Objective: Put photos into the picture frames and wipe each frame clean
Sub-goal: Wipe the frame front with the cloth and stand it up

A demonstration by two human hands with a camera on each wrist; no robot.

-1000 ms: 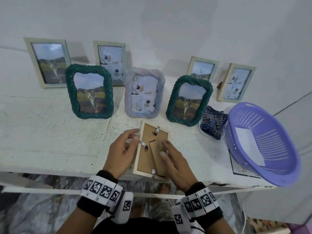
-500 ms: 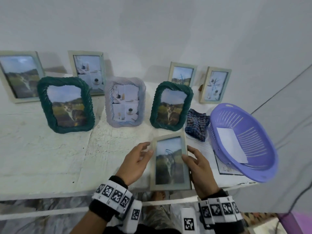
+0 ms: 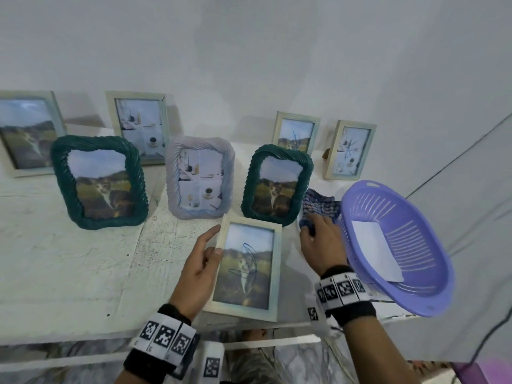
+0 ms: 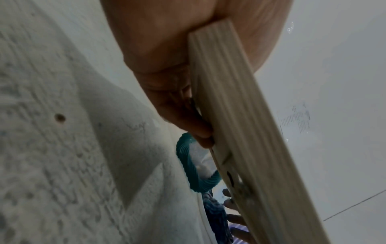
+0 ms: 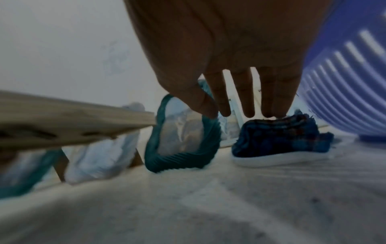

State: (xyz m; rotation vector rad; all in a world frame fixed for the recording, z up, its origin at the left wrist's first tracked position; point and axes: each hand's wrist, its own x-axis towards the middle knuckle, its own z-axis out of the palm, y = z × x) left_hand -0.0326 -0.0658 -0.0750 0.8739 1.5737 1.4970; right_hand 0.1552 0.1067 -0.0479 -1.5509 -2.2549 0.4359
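Two hands: left hand (image 3: pixel 200 268) gripping pale frame (image 3: pixel 246 268), right hand (image 3: pixel 321 245) loose-fingered, seemingly touching cloth (image 3: pixel 322 205).

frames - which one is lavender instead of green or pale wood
The lavender ribbed frame standing in the middle of the front row, between the two dark green ribbed frames. It holds a coffee-cup photo.

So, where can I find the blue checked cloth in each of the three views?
Head: blue checked cloth, right of centre, under the right hand.
Left wrist: bottom centre, behind the held frame.
Right wrist: right of centre, below the fingertips.
Shared landmark: the purple basket beside it.
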